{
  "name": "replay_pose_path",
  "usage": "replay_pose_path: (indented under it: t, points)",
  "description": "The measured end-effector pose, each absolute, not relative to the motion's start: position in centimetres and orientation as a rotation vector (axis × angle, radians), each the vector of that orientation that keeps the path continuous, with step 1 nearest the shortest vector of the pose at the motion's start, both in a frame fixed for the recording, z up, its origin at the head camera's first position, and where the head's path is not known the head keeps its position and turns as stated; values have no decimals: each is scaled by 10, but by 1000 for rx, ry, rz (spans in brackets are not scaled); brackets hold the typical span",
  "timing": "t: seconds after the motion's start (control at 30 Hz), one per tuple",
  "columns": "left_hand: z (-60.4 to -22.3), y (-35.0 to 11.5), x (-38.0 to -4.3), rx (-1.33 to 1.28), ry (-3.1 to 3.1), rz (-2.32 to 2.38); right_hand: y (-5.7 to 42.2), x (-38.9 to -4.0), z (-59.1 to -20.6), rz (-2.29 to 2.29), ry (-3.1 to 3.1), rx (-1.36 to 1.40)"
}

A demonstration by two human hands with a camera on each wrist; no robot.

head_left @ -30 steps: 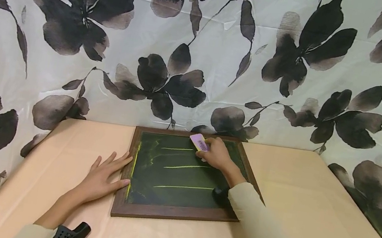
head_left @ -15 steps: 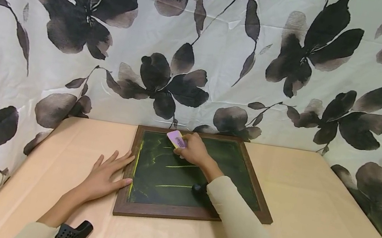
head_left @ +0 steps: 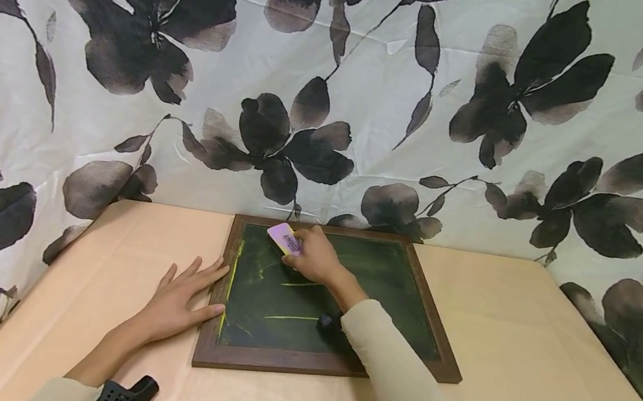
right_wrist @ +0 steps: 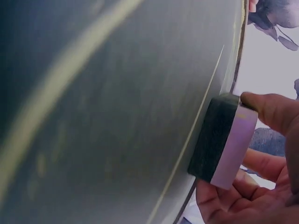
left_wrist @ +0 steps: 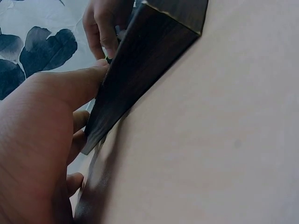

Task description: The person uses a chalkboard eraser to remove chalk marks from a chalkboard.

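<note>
A dark green chalkboard [head_left: 356, 303] in a brown wooden frame lies on the table. My right hand [head_left: 316, 255] grips a chalkboard eraser [head_left: 284, 239] near the board's upper left. In the right wrist view the eraser [right_wrist: 223, 140] shows a lilac back and a dark felt side facing the board; the thumb and fingers hold its edges. Two yellow chalk lines show below it, partly covered by the right arm. My left hand [head_left: 182, 301] rests at the frame's left edge, fingers spread, thumb and fingertips touching the wood. In the left wrist view the frame [left_wrist: 140, 65] rises beside the thumb.
The table [head_left: 515, 326] has a pale peach surface. Behind it hangs a white cloth [head_left: 368, 96] with dark flowers. A black wrist camera [head_left: 127, 395] sits on the left wrist. Yellow chalk marks the inner left edge of the board.
The right hand has slid the eraser leftward along the board's upper part. The top yellow line is no longer visible. The left hand stays at the frame.
</note>
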State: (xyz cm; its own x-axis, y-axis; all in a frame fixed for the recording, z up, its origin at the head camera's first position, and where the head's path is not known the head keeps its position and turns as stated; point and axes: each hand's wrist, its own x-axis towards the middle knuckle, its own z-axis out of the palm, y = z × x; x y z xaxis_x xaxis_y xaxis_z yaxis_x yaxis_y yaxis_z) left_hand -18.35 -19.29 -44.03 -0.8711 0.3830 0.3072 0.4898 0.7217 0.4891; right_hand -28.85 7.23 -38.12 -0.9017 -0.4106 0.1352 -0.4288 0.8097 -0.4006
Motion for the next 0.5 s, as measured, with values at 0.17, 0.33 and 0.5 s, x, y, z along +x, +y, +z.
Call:
replay_pose_path:
  t: [0.17,0.33,0.5]
  points:
    - [-444,-194,-182,-706,-2752,-849,80,-287,-381,644,-2986,765]
    - [-444,-194,-184,-707,-2756,-842,90,-288,-378,622,-3034,761]
    - [-441,-195,-184,-694,-2769,-823,104,-292,-374,619,-3037,763]
